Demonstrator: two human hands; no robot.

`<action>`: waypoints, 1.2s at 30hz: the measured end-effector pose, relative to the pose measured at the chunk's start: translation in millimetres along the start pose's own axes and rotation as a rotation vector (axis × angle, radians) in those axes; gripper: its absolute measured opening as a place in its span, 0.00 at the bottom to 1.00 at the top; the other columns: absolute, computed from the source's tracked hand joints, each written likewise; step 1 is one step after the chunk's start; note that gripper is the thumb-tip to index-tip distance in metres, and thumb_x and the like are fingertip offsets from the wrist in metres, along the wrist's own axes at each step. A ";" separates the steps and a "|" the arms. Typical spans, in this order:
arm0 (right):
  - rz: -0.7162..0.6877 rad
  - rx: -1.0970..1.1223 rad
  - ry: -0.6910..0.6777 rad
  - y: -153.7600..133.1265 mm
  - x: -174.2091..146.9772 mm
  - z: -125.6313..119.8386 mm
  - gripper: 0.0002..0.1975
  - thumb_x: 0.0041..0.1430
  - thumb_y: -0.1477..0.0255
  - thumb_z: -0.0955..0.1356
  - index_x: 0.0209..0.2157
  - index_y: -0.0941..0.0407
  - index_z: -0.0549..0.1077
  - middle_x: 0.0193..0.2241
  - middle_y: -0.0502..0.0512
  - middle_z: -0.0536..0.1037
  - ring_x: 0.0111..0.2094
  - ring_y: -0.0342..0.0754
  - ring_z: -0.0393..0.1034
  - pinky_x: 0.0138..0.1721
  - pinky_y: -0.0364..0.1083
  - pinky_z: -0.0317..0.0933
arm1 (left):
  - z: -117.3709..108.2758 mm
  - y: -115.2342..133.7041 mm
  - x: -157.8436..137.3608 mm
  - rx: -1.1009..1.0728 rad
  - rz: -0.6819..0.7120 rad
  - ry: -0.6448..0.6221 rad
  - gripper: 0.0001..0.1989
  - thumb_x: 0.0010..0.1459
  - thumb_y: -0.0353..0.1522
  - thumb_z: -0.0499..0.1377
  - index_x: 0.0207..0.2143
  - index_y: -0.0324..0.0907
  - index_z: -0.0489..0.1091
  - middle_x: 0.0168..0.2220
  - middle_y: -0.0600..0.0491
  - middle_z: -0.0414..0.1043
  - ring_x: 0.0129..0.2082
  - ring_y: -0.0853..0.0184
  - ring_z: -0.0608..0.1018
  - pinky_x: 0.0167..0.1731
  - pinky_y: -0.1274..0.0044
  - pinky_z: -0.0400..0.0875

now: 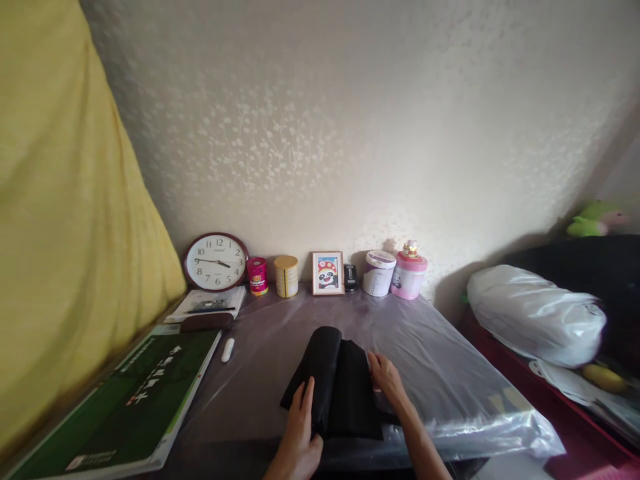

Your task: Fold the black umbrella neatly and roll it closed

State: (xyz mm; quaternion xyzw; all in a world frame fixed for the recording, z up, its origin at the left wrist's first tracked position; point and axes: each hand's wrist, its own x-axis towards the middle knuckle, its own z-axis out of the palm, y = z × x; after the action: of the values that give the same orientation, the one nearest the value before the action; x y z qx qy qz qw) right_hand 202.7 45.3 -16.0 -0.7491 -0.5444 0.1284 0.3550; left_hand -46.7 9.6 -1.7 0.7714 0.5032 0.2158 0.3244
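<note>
A black piece of folded material (356, 393), fabric-like, lies near the front edge of the table. Its left part curves up into a thick roll, while the right part is flatter. My left hand (301, 427) grips the lower left of the roll, fingers along its side and thumb near the bottom. At the right edge of the black material, my right hand (387, 379) is closed with the fingers curled. A small pale bit shows under these fingers, too hidden to name.
A plastic-covered table (425, 347) bears a clock (217, 262), a pink can (258, 276), a yellow can (287, 277), a framed panda picture (328, 273) and two tubs (379, 275) along the wall. Leftward lie a green book (140, 393) and a white stick-like object (228, 350).
</note>
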 end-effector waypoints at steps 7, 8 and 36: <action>0.107 -0.019 0.073 -16.2 8.9 16.9 0.12 0.56 0.65 0.61 0.30 0.54 0.74 0.27 0.56 0.77 0.32 0.50 0.72 0.32 0.43 0.58 | 3.4 -10.9 1.5 -0.167 0.024 0.006 0.44 0.39 0.16 0.45 0.62 0.37 0.38 0.64 0.45 0.39 0.64 0.67 0.46 0.61 0.75 0.44; 0.124 -0.021 0.080 -17.0 9.1 18.5 0.13 0.56 0.65 0.61 0.29 0.55 0.73 0.26 0.56 0.77 0.31 0.50 0.72 0.32 0.43 0.58 | 4.1 -11.3 2.0 -0.174 0.020 0.006 0.44 0.39 0.16 0.45 0.62 0.37 0.38 0.64 0.44 0.39 0.64 0.67 0.46 0.61 0.75 0.44; 0.059 0.275 0.109 -101.2 38.3 48.3 0.15 0.53 0.64 0.61 0.28 0.59 0.75 0.28 0.58 0.79 0.33 0.52 0.73 0.34 0.44 0.63 | 32.1 -11.0 9.3 0.309 -0.007 0.029 0.51 0.31 0.19 0.53 0.62 0.30 0.39 0.64 0.34 0.39 0.62 0.51 0.50 0.58 0.65 0.51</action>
State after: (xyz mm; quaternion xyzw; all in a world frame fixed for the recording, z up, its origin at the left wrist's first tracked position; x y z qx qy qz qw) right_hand 115.7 114.7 24.8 -0.7148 -0.4793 0.1713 0.4795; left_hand -28.8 12.2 -31.9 0.8071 0.5377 0.1458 0.1954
